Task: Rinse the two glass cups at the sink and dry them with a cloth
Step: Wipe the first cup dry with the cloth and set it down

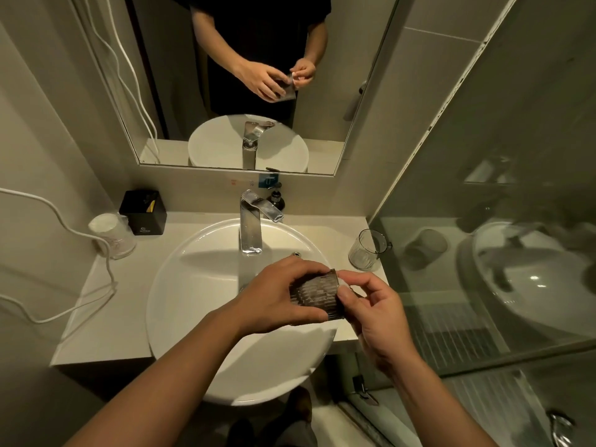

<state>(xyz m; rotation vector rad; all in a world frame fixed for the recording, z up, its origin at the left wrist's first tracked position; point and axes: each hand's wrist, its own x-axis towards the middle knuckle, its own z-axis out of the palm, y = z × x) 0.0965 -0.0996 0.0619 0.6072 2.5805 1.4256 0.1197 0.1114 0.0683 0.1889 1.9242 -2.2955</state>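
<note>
My left hand [283, 293] grips a ribbed glass cup [317, 295] on its side above the right part of the white round sink [180, 285]. My right hand [371, 304] pinches the cup's rim with thumb and fingers; a bit of white material shows at the rim. A second glass cup [366, 250] stands upright on the counter to the right of the sink. The chrome tap [251, 221] stands behind the basin; no running water is visible.
A black box [143, 212] and a wrapped stack of cups [113, 235] sit at the counter's back left. A white cable [64, 227] trails over the left counter. A soap bottle [277, 196] stands behind the tap. A glass shower panel [483, 221] borders the right side.
</note>
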